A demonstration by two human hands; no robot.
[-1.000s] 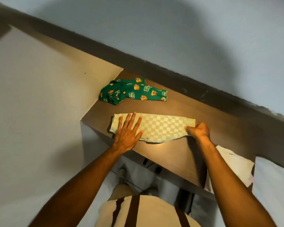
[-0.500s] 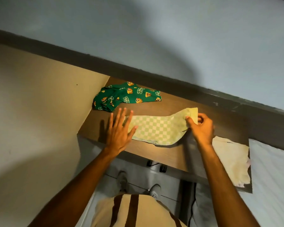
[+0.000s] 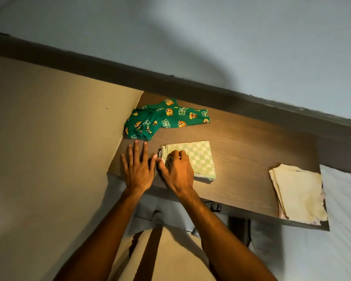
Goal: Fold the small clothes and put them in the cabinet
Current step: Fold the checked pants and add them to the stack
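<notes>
- Head view, centre: checked green cloth [image 3: 199, 159], folded, on tabletop [image 3: 251, 155].
- Right hand [image 3: 177, 169] — fingers curled, gripping the cloth's left edge.
- Left hand [image 3: 139, 167] — flat, fingers spread, just left of it.
- Green printed garment [image 3: 166, 118] — unfolded, above.

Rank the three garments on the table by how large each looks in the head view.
1. Green printed garment and cream folded garment: look about alike, and the cream one lies nearer the camera, so no ranking between them.
2. Checked garment: smallest, folded, partly under the right hand.
</notes>
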